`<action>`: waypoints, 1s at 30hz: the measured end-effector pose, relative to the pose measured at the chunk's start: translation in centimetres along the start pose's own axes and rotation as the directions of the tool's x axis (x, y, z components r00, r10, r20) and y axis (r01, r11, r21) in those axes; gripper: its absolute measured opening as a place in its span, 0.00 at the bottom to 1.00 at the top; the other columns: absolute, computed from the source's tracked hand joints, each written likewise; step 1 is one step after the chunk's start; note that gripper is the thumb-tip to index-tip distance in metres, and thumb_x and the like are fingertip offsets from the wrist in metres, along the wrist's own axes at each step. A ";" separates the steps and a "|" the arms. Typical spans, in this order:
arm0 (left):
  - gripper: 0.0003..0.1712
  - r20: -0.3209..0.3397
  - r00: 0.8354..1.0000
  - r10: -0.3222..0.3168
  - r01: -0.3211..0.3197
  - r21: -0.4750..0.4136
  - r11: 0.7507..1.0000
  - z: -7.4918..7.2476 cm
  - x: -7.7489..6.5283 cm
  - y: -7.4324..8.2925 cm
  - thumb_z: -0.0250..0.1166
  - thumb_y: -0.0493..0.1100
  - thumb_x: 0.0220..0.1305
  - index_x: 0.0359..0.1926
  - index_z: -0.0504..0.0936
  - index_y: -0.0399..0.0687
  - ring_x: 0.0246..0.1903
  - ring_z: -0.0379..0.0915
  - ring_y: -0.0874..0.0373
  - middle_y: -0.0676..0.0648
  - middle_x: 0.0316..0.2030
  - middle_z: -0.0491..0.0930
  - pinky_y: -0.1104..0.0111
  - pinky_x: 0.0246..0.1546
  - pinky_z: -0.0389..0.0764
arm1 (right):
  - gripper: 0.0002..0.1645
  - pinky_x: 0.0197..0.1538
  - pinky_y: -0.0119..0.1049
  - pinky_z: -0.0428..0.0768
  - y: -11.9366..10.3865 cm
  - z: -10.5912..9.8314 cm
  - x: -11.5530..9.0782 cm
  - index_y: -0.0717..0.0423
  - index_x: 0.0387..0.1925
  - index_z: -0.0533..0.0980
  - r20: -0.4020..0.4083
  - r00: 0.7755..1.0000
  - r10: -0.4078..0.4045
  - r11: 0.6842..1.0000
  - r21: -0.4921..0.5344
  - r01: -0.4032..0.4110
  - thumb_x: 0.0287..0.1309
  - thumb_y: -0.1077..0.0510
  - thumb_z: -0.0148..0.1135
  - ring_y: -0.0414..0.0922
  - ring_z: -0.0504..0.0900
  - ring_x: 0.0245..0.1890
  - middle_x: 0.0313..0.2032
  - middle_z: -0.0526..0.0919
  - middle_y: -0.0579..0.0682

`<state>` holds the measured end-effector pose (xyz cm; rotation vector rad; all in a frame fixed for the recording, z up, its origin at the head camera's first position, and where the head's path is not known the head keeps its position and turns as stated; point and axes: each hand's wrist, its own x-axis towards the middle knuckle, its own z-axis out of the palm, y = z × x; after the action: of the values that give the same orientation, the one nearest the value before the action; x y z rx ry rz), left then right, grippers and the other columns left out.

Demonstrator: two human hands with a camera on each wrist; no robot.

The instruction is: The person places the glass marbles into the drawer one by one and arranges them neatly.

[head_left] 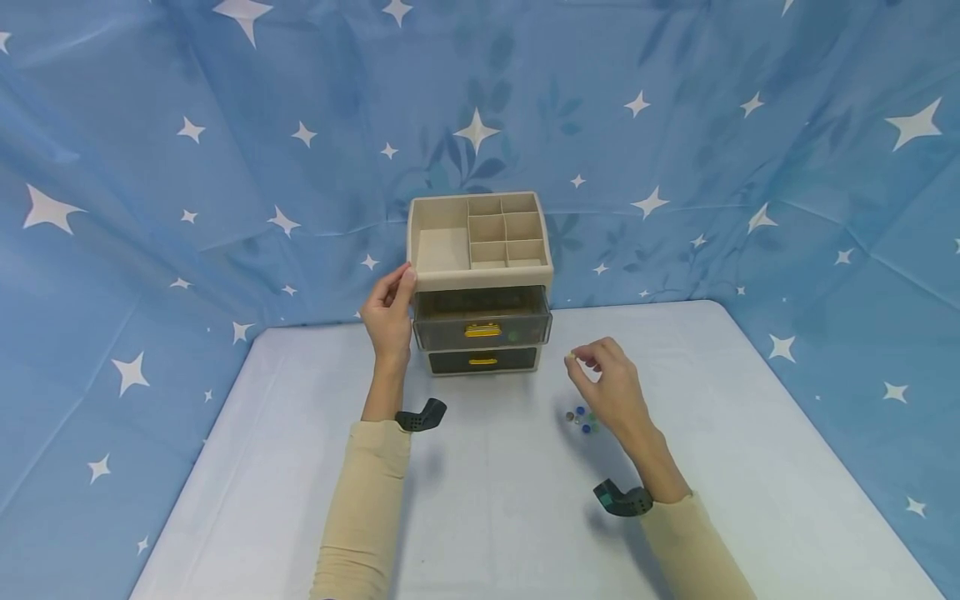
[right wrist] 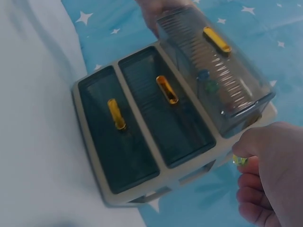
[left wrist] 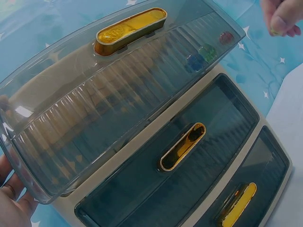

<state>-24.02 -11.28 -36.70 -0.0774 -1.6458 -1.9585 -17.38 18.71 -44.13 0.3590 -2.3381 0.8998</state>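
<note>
A beige desktop organizer point(head_left: 480, 278) with smoky clear drawers stands at the back of the table. Its top drawer point(left wrist: 118, 90) is pulled out; a blue marble point(left wrist: 194, 62), a green marble point(left wrist: 207, 52) and a red marble point(left wrist: 226, 38) show through its plastic. My left hand point(head_left: 388, 312) holds the organizer's upper left front corner, thumb in front. To the right of the drawer, raised over the table, my right hand point(head_left: 611, 383) pinches a small yellow-green marble point(right wrist: 240, 160) between thumb and forefinger.
Several loose marbles point(head_left: 581, 419) lie on the white tablecloth point(head_left: 487, 500) below my right hand. The middle drawer point(right wrist: 165, 106) and bottom drawer point(right wrist: 118, 130) are closed. Open compartments point(head_left: 506, 229) top the organizer. A blue star-patterned curtain point(head_left: 315, 167) hangs behind and beside the table.
</note>
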 end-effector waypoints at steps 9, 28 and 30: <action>0.17 -0.005 1.000 -0.001 0.001 -0.005 1.000 0.0 0.0 0.0 0.66 0.39 0.68 0.53 0.84 0.33 0.39 0.78 0.68 0.59 0.39 0.85 0.77 0.41 0.78 | 0.08 0.39 0.33 0.79 -1.1 -0.6 1.4 0.62 0.36 0.82 -0.058 0.995 -0.077 0.997 0.014 0.078 0.57 0.62 0.71 0.48 0.79 0.35 0.34 0.80 0.55; 0.17 -0.002 1.000 0.014 -0.014 -0.016 1.000 0.0 0.0 -0.1 0.66 0.39 0.67 0.53 0.84 0.32 0.38 0.78 0.68 0.61 0.38 0.85 0.76 0.41 0.78 | 0.09 0.45 0.23 0.73 -2.8 -1.2 3.5 0.65 0.38 0.81 -0.133 0.982 -0.135 0.989 0.036 0.141 0.58 0.63 0.70 0.50 0.79 0.37 0.36 0.81 0.57; 0.17 -0.002 1.000 0.015 -0.015 -0.015 1.000 0.0 0.0 -0.1 0.66 0.39 0.67 0.53 0.84 0.31 0.38 0.78 0.68 0.61 0.38 0.85 0.76 0.40 0.78 | 0.09 0.45 0.23 0.73 -3.0 -1.2 3.8 0.66 0.38 0.81 -0.148 0.979 -0.143 0.988 0.044 0.151 0.58 0.63 0.70 0.50 0.79 0.37 0.37 0.81 0.57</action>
<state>-24.09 -11.29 -36.78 -0.0933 -1.6249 -1.9597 -18.51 17.21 -39.49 0.4666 -2.1281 0.8890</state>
